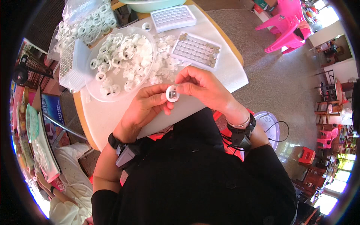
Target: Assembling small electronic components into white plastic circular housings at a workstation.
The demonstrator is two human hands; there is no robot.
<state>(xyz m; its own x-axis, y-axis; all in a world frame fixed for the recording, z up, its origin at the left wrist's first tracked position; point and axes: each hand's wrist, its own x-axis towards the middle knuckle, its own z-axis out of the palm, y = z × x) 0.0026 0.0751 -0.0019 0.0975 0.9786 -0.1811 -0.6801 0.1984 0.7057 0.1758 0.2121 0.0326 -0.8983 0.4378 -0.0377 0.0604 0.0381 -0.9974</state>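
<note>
Above the table's near edge, my left hand (150,102) grips a small round white plastic part (172,94) between thumb and fingers. The part has a white rim and a dark, metallic-looking centre. At its right side my right hand (205,89) is closed in a pinch, with the thumb and fingertip against the rim. Whether a smaller piece sits between those fingertips is hidden. Beyond my left hand stands a round clear tray (90,88) heaped with similar white rings and small white pieces. Loose white pieces (165,56) lie beside it.
A white grid tray (194,52) with small metallic pieces lies beyond my right hand, another grid tray (172,18) behind it. Stacked trays (71,69) and bagged white parts (88,26) stand at left. Pink chairs (287,24) and a lilac stool (268,125) are to the right.
</note>
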